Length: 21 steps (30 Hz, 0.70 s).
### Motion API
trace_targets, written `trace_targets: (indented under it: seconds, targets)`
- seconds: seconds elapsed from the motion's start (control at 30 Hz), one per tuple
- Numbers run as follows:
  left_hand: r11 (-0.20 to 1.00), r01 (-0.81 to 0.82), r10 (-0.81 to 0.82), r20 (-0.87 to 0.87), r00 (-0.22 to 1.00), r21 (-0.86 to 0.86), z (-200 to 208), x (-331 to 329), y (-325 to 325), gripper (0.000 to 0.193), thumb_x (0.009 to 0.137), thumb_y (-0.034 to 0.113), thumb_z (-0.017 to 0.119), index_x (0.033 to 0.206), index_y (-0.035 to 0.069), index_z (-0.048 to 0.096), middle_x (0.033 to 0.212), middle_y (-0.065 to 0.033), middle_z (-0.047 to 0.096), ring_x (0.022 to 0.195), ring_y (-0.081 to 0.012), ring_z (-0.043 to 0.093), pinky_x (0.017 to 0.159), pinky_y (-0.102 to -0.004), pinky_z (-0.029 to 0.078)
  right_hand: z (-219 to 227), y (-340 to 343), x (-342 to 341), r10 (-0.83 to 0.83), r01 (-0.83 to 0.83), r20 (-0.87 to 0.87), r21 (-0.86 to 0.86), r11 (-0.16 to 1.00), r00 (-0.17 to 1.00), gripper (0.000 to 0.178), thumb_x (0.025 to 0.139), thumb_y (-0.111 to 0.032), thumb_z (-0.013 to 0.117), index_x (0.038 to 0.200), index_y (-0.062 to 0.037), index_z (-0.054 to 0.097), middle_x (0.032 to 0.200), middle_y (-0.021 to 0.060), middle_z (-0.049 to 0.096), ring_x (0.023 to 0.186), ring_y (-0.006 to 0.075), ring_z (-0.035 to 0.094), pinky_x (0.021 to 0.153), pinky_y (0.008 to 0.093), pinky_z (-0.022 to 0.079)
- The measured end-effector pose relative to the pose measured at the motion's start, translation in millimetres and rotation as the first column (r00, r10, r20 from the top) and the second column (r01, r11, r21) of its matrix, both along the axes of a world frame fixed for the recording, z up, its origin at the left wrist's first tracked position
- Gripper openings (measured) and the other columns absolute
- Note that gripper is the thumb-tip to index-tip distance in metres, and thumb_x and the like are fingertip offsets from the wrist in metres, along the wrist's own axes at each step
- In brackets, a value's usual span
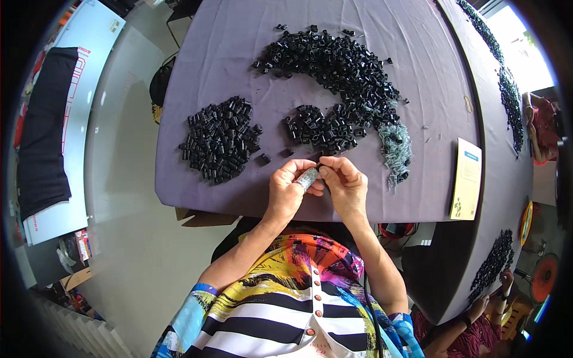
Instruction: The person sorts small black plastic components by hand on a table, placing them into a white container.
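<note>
Near the table's front edge, my left hand (286,190) and my right hand (347,190) meet fingertip to fingertip. Between them they pinch a small black plastic part (320,166), mostly hidden by the fingers. A greyish wrap (307,178) covers my left thumb. Just beyond my hands lies a cluster of small black tubular parts (322,128). It joins a larger curved heap of black parts (334,62). To the left is a separate pile of black parts (219,140), with a loose black piece (264,159) beside it. Small clear pieces (394,149) are heaped to the right.
A grey-purple cloth (209,42) covers the table. At its right stands a yellow booklet (466,179), near a rubber band (468,104). Another table (477,238) adjoins on the right, holding more black parts (494,259). Two other people (462,337) sit along it.
</note>
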<state>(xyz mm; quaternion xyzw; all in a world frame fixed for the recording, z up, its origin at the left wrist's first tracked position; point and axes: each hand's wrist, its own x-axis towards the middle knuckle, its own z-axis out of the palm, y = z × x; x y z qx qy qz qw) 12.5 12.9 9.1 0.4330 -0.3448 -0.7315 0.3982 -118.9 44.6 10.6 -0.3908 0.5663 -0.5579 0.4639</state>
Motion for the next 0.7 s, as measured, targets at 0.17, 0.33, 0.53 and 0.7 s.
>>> trace_targets:
  seconds: [0.17, 0.33, 0.53, 0.7]
  targets:
    - [0.996, 0.015, -0.011, 0.04, 0.999, -0.093, 0.1, -1.3, 2.4, 0.013, 0.092, -0.004, 0.052, 0.103, -0.003, 0.059, 0.086, -0.0092, 0.065, 0.07, -0.014, 0.066, 0.064, -0.0292, 0.059, -0.3, 2.3, 0.7, 0.002, -0.001, -0.12, 0.007, 1.0, 0.993, 0.015, 0.088, 0.005, 0.063, 0.103, 0.001, 0.067, 0.087, 0.0002, 0.065, 0.079, 0.0043, 0.058, 0.071, 0.0184, 0.048]
    - [0.988, 0.043, -0.029, 0.095, 0.995, -0.148, -2.5, -1.1, 4.4, 0.013, 0.093, -0.005, 0.05, 0.105, -0.004, 0.057, 0.089, -0.0088, 0.064, 0.074, -0.0136, 0.066, 0.068, -0.0297, 0.059, 2.0, 2.8, 1.6, 0.005, -0.016, -0.226, -0.046, 0.999, 0.974, 0.016, 0.088, 0.006, 0.062, 0.102, 0.0017, 0.067, 0.085, -0.0005, 0.064, 0.077, 0.0038, 0.057, 0.067, 0.0187, 0.048]
    - [0.986, 0.059, -0.042, 0.111, 0.993, -0.158, 9.1, -1.5, 6.9, 0.014, 0.096, -0.002, 0.048, 0.108, -0.003, 0.055, 0.091, -0.0065, 0.063, 0.078, -0.0112, 0.064, 0.074, -0.0277, 0.058, 10.8, 3.5, 4.1, -0.037, -0.057, -0.488, -0.175, 0.983, 0.872, 0.018, 0.081, 0.007, 0.062, 0.097, -0.0004, 0.066, 0.086, 0.007, 0.066, 0.074, 0.0176, 0.063, 0.066, 0.0281, 0.052]
    - [0.936, 0.232, -0.124, 0.367, 0.922, -0.266, 18.2, 2.2, 4.0, 0.011, 0.095, 0.002, 0.051, 0.106, -0.001, 0.054, 0.086, -0.0058, 0.064, 0.071, -0.0085, 0.062, 0.062, -0.0243, 0.054, 16.1, 5.4, 2.7, -0.062, -0.112, -0.627, -0.234, 0.966, 0.776, 0.022, 0.075, 0.008, 0.06, 0.094, -0.0032, 0.064, 0.086, 0.011, 0.066, 0.077, 0.03, 0.063, 0.068, 0.0364, 0.052]
